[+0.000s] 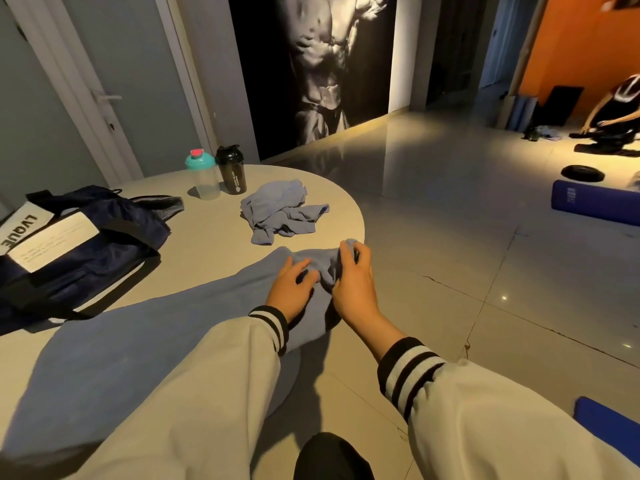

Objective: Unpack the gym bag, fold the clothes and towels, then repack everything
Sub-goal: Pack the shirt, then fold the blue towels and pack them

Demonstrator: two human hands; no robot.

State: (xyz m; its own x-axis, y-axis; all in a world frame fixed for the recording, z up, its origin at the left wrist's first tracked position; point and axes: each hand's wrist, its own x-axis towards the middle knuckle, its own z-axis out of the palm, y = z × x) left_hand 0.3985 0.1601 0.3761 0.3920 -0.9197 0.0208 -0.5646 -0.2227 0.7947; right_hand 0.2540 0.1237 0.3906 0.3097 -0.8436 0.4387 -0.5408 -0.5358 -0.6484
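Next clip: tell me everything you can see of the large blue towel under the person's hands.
The large blue towel is a plain, soft-looking matte cloth. It lies mostly flat across the near side of the round pale table. Its far end is bunched into folds near the table's right edge. The left hand rests on it with fingers spread, and the right hand pinches the bunched end. The pale sleeves hide part of its near side.

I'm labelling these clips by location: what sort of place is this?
Probably a gym: a large black-and-white bodybuilder wall mural, a rolled dark-blue exercise mat and a black round weight plate.
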